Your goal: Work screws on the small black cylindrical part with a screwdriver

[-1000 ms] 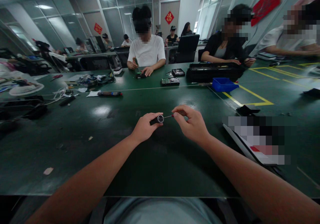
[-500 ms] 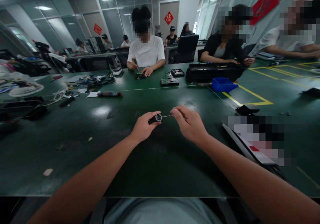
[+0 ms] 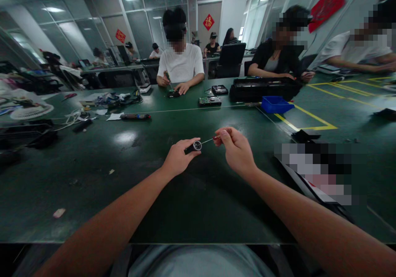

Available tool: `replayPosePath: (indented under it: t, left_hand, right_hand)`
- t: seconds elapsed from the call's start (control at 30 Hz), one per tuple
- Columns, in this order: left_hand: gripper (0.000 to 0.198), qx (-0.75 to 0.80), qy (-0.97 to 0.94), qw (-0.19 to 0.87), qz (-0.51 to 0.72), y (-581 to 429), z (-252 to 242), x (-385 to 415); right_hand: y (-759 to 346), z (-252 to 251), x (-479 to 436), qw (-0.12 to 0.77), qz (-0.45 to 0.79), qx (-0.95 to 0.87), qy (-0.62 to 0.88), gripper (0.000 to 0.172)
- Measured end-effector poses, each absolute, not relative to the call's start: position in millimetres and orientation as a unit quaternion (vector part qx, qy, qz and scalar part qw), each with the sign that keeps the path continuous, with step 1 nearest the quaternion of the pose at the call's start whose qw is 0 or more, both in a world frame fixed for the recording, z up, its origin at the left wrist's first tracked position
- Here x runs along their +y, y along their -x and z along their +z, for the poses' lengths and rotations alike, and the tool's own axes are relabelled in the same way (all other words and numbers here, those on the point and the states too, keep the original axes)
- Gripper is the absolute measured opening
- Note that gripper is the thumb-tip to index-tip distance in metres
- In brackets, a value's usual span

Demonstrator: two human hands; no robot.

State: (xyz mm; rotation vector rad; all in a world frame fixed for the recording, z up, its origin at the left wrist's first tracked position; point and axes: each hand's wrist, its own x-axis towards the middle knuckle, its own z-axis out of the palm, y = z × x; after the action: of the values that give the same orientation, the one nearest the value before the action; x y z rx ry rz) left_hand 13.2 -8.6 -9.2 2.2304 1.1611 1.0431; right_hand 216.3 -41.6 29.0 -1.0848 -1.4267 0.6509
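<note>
1. My left hand (image 3: pixel 178 158) is clamped round the black cylinder (image 3: pixel 191 148), held just above the green table (image 3: pixel 198 194).
2. My right hand (image 3: pixel 236 151) pinches the thin rod (image 3: pixel 208 140), its tip at the cylinder's silver end.
3. Best, I judge: rod in line with the cylinder, left steady, light pressure.
</note>
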Motion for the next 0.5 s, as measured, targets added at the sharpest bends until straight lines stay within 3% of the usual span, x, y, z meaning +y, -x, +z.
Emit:
replayPosePath:
  t: [0.17,0.33,0.5]
  left_hand:
    - [0.046,0.396,-0.804,0.215,0.387,-13.2,-7.4,-7.2]
    - [0.045,0.382,-0.825,0.205,0.363,-14.6,-8.2,-5.8]
    - [0.045,0.398,-0.823,0.198,0.355,-15.5,-7.0,-7.2]
  right_hand:
    - [-218.0,20.1,-28.9,0.632,0.368,-0.514,0.448,0.026]
    - [-218.8,17.1,-23.5,0.621,0.51,-0.421,0.421,0.032]
    - [-218.7,14.8,-26.3,0.635,0.416,-0.476,0.444,0.028]
